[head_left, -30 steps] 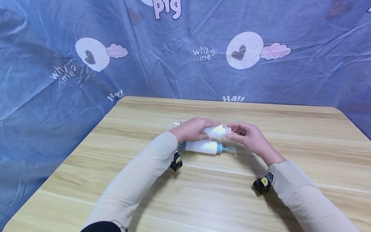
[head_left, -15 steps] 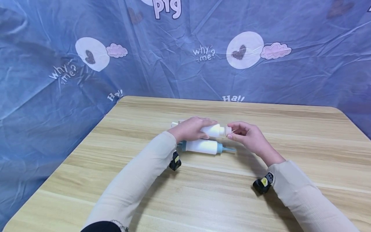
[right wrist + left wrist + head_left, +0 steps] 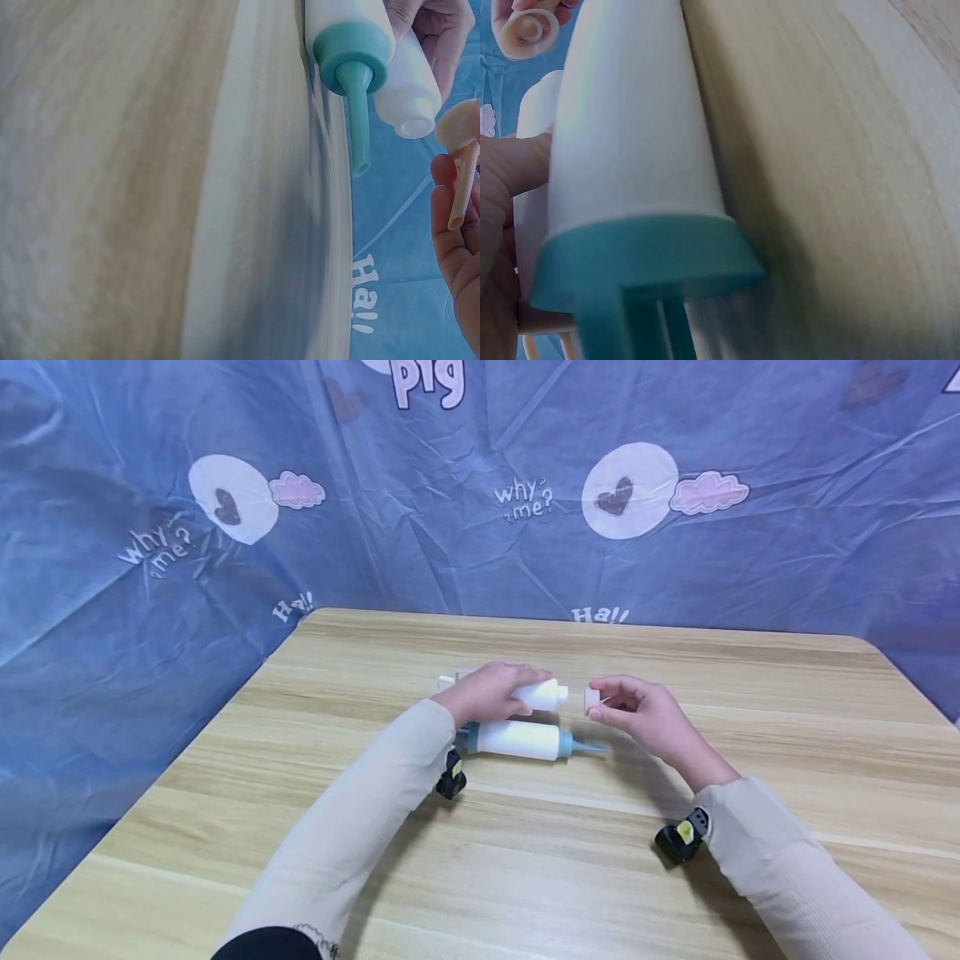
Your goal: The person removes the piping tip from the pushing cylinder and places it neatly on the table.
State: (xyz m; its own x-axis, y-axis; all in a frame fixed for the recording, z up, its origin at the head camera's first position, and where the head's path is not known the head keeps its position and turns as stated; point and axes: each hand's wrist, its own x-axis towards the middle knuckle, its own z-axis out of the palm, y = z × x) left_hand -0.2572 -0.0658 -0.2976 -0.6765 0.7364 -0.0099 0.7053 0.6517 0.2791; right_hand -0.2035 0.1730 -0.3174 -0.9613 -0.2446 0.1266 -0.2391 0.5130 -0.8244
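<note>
My left hand grips a white squeeze bottle from above, its uncapped neck pointing right. A pale end of it sticks out behind the hand. Between thumb and fingers, my right hand pinches a pale pink nozzle cap. A small gap separates this cap from the bottle's neck. In the right wrist view the cap's slim spout points down past the fingers. Nearer to me, a second white squeeze bottle lies on its side, with a teal base and teal nozzle cap.
Both bottles are at the middle of a wood-grain table. Behind the table's far edge hangs a blue printed cloth. A black wrist camera sits by the left cuff, another camera by the right.
My left hand has drawn the white bottle to the left, away from the pink nozzle cap, opening a gap at the neck. The right hand stays nearly in place with the cap.
</note>
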